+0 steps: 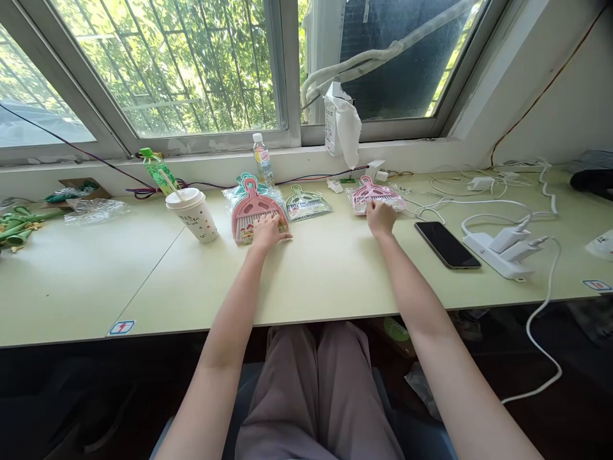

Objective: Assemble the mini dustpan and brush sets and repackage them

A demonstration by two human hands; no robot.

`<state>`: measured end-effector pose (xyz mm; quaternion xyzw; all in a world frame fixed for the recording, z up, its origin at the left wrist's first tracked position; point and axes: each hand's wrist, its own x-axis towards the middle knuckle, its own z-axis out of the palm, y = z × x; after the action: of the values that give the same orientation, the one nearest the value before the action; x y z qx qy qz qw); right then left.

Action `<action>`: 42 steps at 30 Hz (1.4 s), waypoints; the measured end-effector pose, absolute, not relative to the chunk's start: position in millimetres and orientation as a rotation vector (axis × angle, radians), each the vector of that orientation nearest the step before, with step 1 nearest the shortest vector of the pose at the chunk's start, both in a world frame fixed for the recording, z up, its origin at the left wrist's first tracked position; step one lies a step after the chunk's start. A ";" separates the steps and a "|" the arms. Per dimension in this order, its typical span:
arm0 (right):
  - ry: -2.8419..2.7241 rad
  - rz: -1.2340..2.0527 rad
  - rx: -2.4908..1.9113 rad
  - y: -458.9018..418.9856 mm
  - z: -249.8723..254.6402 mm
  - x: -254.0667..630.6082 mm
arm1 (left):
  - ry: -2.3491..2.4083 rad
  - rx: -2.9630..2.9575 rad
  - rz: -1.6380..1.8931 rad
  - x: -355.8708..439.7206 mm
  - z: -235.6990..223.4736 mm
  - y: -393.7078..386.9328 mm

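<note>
My left hand [269,231] rests on the lower front of a pink mini dustpan-and-brush set [249,207], its thumb spread to the right. This set tops a stack in clear wrap, with a teal handle [245,177] showing behind. My right hand [382,218] is closed at the near edge of another pink dustpan-and-brush set [376,190], also in clear plastic; the fingertips are partly hidden. Between the hands, a pale green dustpan-and-brush set [307,204] lies flat, touched by neither.
Left of the stack stand a white paper cup [194,217] and a green bottle [160,171]. A clear bottle [263,160] stands behind. To the right are a black phone [447,245], a white power strip [498,255] and loose cables. The table's front edge [325,321] is above my lap.
</note>
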<state>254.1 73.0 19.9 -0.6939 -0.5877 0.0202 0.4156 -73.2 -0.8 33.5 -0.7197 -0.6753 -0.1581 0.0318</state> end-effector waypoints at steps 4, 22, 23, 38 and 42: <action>-1.895 0.101 -1.658 60.8 23.0 215.6 | -2.027 -2.200 -0.508 -75.3 30.4 3.4; -1.936 1.477 -0.972 33.1 22.3 165.0 | -1.626 -2.867 -1.127 16.0 27.6 -33.0; -1.901 1.523 -0.935 34.9 21.3 165.7 | -1.619 -2.875 -1.133 18.0 29.0 -34.6; -1.250 1.250 -0.859 57.4 26.3 180.0 | -2.188 -2.255 -2.441 -50.4 54.9 -4.5; -1.419 1.128 -0.910 59.9 20.0 179.1 | -2.406 -2.205 -2.744 -49.8 41.7 7.9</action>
<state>179.1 59.9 20.0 -0.3809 -0.5940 0.4721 0.5284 -49.8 7.9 41.7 -0.4379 -0.4778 -0.5450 -0.5319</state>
